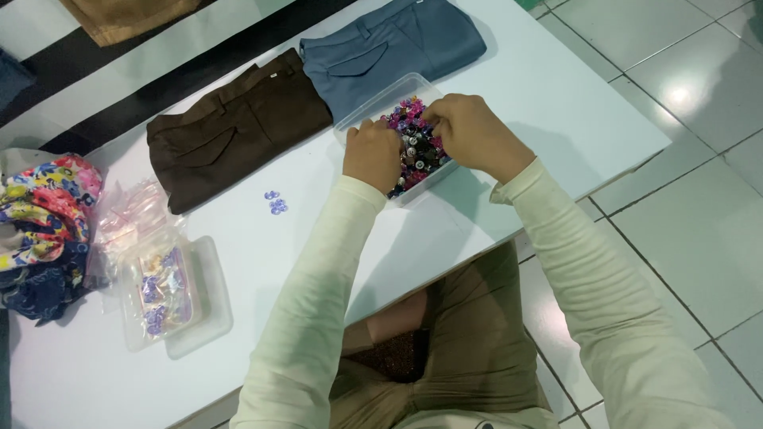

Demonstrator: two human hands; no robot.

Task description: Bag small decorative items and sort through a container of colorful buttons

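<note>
A clear plastic box (380, 101) stands on the white table (509, 95), filled with several small buttons (411, 119) in pink, purple, black and white. Both my hands are inside it. My left hand (372, 156) rests on the near left part of the buttons with its fingers curled down into them. My right hand (469, 131) covers the right part, its fingertips buried among the buttons. What the fingers pinch is hidden. Three pale purple buttons (275, 202) lie loose on the table left of the box.
Folded dark brown trousers (230, 131) and folded blue-grey trousers (389, 40) lie behind the box. At the left are a clear lid (211, 306) with small bags of purple buttons (159, 290), and flowered cloth (44, 222). The table edge runs along the tiled floor (683, 183).
</note>
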